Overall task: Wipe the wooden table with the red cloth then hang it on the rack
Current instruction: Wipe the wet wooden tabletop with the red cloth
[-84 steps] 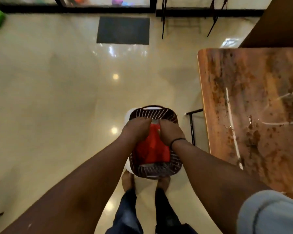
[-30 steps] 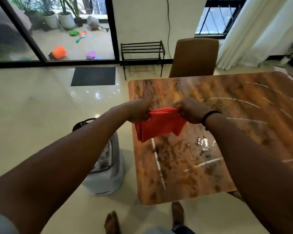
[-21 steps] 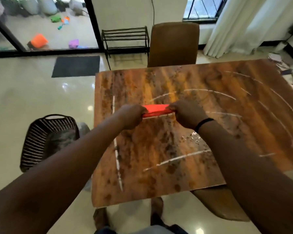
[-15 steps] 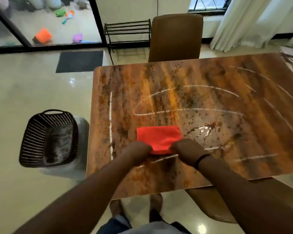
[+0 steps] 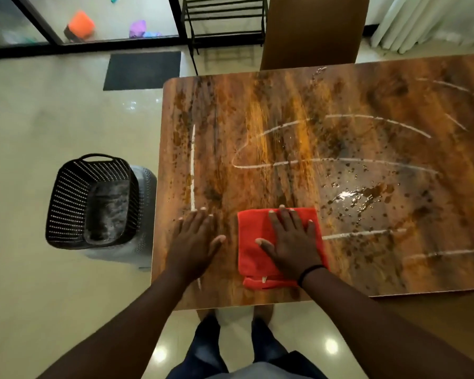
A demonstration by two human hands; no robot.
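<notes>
Where 0.5 s ago both hands pinched the near edge of the red cloth [image 5: 260, 242], the right hand [image 5: 292, 242] now lies flat on top of it, fingers spread, its grip open and pressing rather than clasping. The left hand [image 5: 195, 242] has let go and rests palm-down on the bare counter [image 5: 285, 119] just left of the cloth, grip open too, not touching the fabric. Folded into a thick rectangle, the cloth sits at lower centre of the frame, near the counter's front edge, closer to the person than before. Spilled liquid and dark specks [image 5: 359, 198] remain to its upper right, beside white streaks. At left, the dark basket [image 5: 66, 203] stands on the floor as earlier, and the black rack [image 5: 225, 20] stays at top centre.
</notes>
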